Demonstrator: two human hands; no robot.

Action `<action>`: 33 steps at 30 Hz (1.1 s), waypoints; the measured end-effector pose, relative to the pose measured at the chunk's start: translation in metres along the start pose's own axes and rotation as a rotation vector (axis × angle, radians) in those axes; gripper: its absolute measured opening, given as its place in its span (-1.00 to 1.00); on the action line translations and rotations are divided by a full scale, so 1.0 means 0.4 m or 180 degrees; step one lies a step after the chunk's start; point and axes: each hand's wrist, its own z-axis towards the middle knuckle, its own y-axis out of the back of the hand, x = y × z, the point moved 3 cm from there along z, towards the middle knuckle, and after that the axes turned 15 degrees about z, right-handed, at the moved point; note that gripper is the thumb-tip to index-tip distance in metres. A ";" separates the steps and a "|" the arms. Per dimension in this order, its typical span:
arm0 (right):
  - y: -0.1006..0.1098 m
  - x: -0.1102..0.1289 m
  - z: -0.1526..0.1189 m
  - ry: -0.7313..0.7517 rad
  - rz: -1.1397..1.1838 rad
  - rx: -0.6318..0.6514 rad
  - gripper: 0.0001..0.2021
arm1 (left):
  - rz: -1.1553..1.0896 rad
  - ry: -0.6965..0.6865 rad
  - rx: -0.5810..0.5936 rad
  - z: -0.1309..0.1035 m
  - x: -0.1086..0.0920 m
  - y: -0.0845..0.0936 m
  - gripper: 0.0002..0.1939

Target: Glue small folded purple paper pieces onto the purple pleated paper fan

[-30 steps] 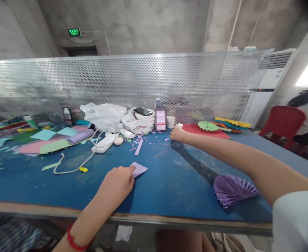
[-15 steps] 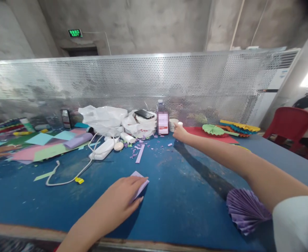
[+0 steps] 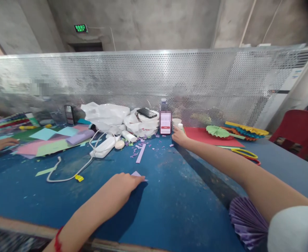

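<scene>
My left hand [image 3: 122, 185] is above the blue table near its front, with the fingers closed on a small folded piece of purple paper [image 3: 136, 173]. Most of that paper is hidden beneath the hand. Stretched far forward, my right hand [image 3: 180, 137] is closed around a small white-capped tube [image 3: 180, 125], of which mainly the cap shows. Just left of this hand, a phone [image 3: 165, 123] with a lit screen leans upright against a bottle [image 3: 163, 104]. A white paper cup [image 3: 176, 122] stands behind the hand. A pleated purple paper fan [image 3: 248, 222] lies below my right forearm.
Purple scraps and a paper strip [image 3: 141, 154] lie mid-table. Left are a white power strip [image 3: 102, 148] with its cord, plastic bags [image 3: 105, 113] and coloured sheets [image 3: 51, 147]. Scissors [image 3: 245, 153], red paper [image 3: 208, 135] and folded fans lie right. Another person's hand [image 3: 1, 145] is far left.
The view has shifted slightly. My left hand's fingers have drawn together over the purple paper, which shows less now. My right hand stays at the tube. More of the scissors has come into view.
</scene>
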 end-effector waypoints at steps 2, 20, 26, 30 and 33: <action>0.020 0.021 -0.012 -0.0267 -0.0163 -0.0064 -0.64 | -0.0052 0.0179 -0.0117 0.002 0.022 0.007 -0.39; 0.207 0.313 -0.561 -0.0812 0.1999 -0.1890 -0.56 | -0.3108 0.0060 -0.2544 0.231 -0.309 0.210 -0.47; 0.204 0.223 -0.592 -0.0537 0.3016 -0.1837 -0.61 | -0.3449 -0.0297 -0.2523 0.320 -0.373 0.197 -0.33; 0.155 0.189 -0.587 -0.0544 0.3360 -0.1868 -0.67 | -0.3004 -0.0119 -0.2414 0.361 -0.330 0.159 -0.47; 0.129 0.169 -0.589 -0.0754 0.3574 -0.2072 -0.65 | -0.2463 0.0190 -0.2153 0.389 -0.198 0.139 -0.57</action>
